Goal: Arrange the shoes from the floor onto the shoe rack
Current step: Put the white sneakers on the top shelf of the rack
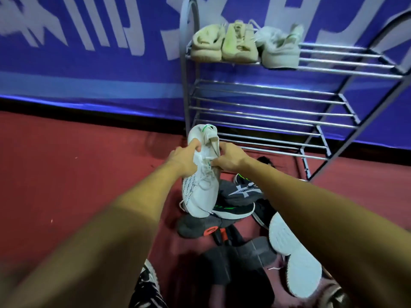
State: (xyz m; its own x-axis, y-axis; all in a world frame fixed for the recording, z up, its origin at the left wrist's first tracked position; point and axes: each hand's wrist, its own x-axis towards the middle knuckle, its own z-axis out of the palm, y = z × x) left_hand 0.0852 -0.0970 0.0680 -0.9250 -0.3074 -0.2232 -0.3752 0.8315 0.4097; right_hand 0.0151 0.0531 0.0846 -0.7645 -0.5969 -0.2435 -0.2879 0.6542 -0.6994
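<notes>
We gripped a white shoe [200, 192] in both hands, our left hand [181, 160] curled round its side and our right hand [232, 161] pinching near the tongue. It hung, heel up, over a heap of dark shoes [235, 196] on the red floor [66, 174], just before the shoe rack [183, 90], whose top shelf bore three pale shoes [238, 44].

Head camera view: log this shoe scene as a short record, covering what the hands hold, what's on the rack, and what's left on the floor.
held: white sneaker, heel up, toe down above the pile
left hand: grips the sneaker's collar
right hand: grips it at the tongue and laces
shoe rack: three pale shoes side by side on the top shelf
floor: pile of dark sneakers, plus a white-soled shoe lying sole up
</notes>
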